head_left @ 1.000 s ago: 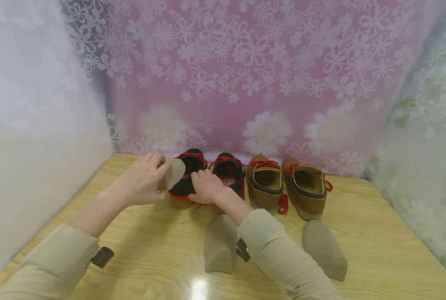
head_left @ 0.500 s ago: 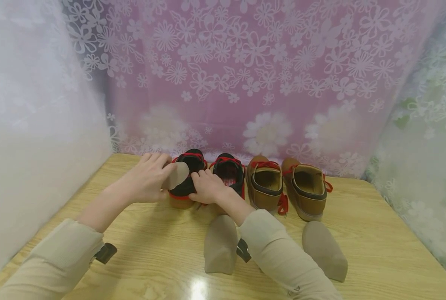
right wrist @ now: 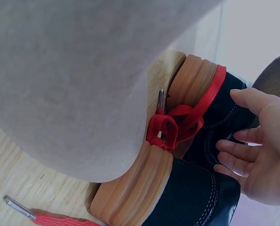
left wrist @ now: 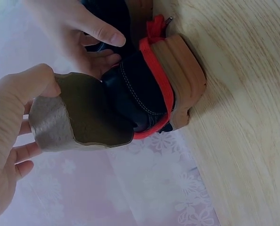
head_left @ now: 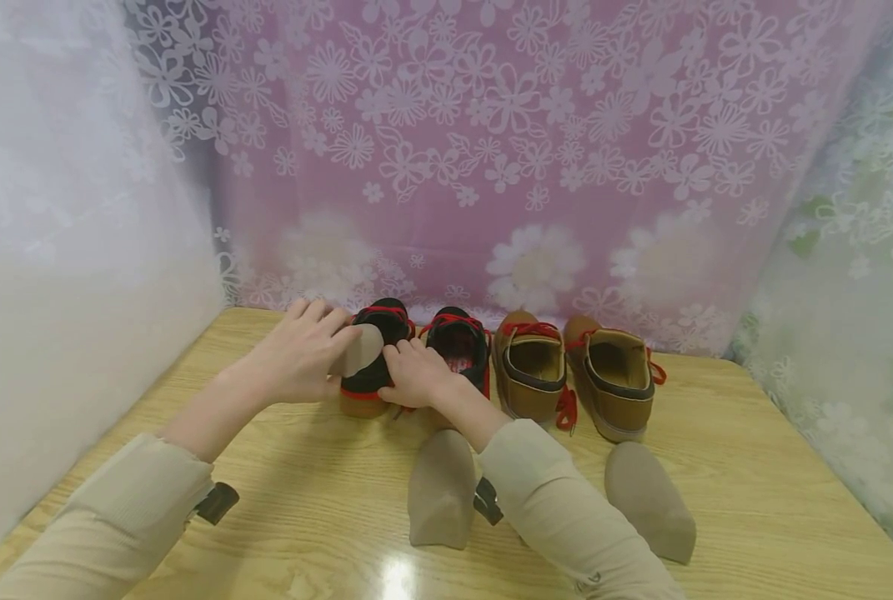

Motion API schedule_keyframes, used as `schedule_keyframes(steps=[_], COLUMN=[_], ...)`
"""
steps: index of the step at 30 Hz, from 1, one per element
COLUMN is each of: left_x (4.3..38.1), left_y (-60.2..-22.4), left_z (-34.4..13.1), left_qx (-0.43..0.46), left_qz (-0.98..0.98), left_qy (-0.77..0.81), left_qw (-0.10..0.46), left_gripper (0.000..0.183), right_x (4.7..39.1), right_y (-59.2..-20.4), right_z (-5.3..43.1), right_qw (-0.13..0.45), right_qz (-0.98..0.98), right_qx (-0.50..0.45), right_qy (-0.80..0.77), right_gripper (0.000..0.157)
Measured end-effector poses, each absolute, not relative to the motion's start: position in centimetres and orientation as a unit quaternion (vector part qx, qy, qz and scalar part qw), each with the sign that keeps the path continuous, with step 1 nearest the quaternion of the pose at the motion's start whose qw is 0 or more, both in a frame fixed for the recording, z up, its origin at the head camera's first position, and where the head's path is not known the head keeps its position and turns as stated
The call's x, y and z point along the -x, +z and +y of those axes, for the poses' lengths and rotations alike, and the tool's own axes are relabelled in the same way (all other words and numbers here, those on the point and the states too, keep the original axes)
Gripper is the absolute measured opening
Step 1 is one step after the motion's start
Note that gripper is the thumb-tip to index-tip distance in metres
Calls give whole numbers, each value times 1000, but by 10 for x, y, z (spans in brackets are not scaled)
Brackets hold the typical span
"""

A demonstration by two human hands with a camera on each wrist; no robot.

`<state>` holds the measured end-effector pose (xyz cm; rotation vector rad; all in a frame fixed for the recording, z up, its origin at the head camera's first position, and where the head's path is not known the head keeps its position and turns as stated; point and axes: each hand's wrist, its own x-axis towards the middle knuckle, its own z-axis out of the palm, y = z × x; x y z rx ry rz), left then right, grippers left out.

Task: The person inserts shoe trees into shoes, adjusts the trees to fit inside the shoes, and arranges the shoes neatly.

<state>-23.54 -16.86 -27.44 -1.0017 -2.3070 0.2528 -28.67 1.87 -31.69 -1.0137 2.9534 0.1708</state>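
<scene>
My left hand [head_left: 296, 354] grips a grey moulded-pulp shoe insert [head_left: 363, 350] by one end. In the left wrist view its thumb lies on the near side of the hollow insert [left wrist: 92, 108], and the far end overlaps the black shoe's heel collar [left wrist: 125, 96]. That leftmost black shoe [head_left: 361, 385] has red laces and red trim, with its heel towards me. My right hand [head_left: 416, 375] holds its heel on the inner side, thumb low on the heel and fingers over the collar. A second black shoe [head_left: 452, 317] stands just right, partly behind the right hand.
Two tan shoes [head_left: 534, 400] with red laces stand at the right of the row. Nearer me, one pulp insert [head_left: 442, 492] lies by the right sleeve and another insert [head_left: 649, 500] lies further right. A pink flowered curtain [head_left: 446, 167] hangs behind the wooden table [head_left: 303, 508].
My left hand has edged right with the insert, bringing its tip further over the leftmost black shoe's opening. The right hand has stayed at the shoe's heel.
</scene>
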Motion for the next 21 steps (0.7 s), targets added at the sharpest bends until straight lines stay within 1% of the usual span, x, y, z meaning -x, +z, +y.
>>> schedule_keyframes(steps=[7, 12, 17, 21], left_x=[237, 237, 238, 239], left_y=[-272, -270, -269, -268], left_z=[-168, -168, -166, -165], left_qx=[379, 382, 374, 370], left_qz=[-865, -870, -879, -882], left_qy=[92, 63, 63, 64], left_qw=[316, 305, 288, 286], left_gripper=[55, 53, 52, 51], right_x=[287, 287, 287, 287], right_y=[-316, -315, -315, -315], right_z=[19, 20, 20, 21], right_qw=[9, 10, 11, 9], right_qz=[945, 946, 946, 946], right_qx=[323, 320, 319, 320], right_qy=[55, 55, 54, 56], right_gripper=[60, 61, 62, 62])
